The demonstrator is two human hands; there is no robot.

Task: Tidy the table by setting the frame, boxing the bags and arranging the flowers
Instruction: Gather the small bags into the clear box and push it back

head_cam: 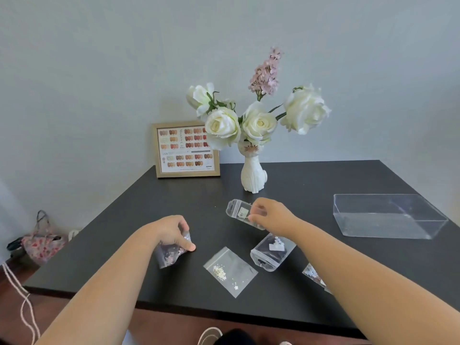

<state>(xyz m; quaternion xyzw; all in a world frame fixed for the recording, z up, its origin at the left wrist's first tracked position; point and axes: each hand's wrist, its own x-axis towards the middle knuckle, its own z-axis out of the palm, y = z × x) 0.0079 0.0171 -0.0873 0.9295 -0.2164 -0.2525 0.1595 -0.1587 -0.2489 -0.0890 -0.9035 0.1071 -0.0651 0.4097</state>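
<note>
My left hand (174,231) grips a small clear bag of pinkish bits (169,255) resting on the black table (124,245). My right hand (270,215) holds a clear zip bag (239,211) just above the table. A flat bag with white beads (230,271), a bag with a white flower piece (271,252) and another bag (313,276) partly under my right arm lie at the front. The clear plastic box (388,216) sits open at right. A wooden frame (185,149) stands against the wall beside a white cat vase (254,175) holding white roses (258,123) and a pink sprig.
A floral bag (41,242) and white cords (25,302) lie on the floor left of the table. The table's front edge runs just below my forearms. The grey wall is directly behind the frame and vase.
</note>
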